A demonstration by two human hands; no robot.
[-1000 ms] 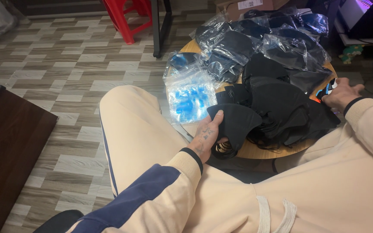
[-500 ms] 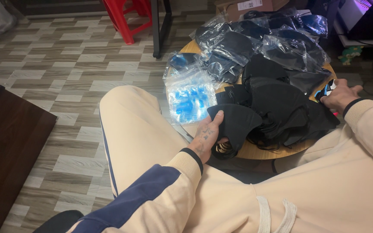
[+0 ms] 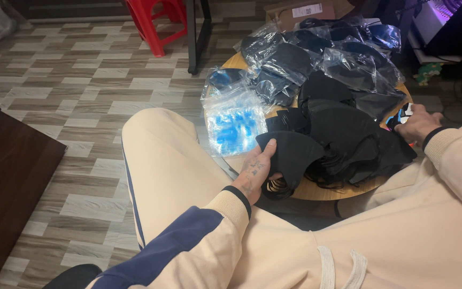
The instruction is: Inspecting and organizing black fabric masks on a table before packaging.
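While the left hand point(image 3: 256, 170) grips a black mask point(image 3: 290, 155), the right hand point(image 3: 417, 124) holds a small packet point(image 3: 402, 116) beside bagged masks point(image 3: 316, 59).

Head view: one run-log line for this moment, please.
left hand: holds black mask | right hand: on small phone-like object | round wooden table: bagged masks
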